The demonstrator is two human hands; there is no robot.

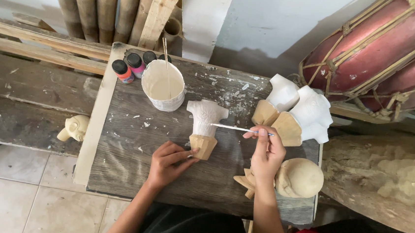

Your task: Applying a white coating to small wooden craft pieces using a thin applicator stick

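Coating a wooden carving [204,126] in white, mid-table.

The carving is stood on its bare wooden base; its upper part is covered in white, with a flared top. The base is steadied by the left hand [168,163], fingers curled loosely against it. A thin brush [233,128] is pinched in the closed fingers of the right hand [266,153], its tip laid on the carving's white side. Far left of it a cup [163,85] of white paint is seen with a stick in it, and small paint bottles [130,68] beyond. Two white-coated carvings [296,113] are set to the right, close by the brush hand; an unpainted round carving [300,178] lies near right, partly hidden by the wrist.
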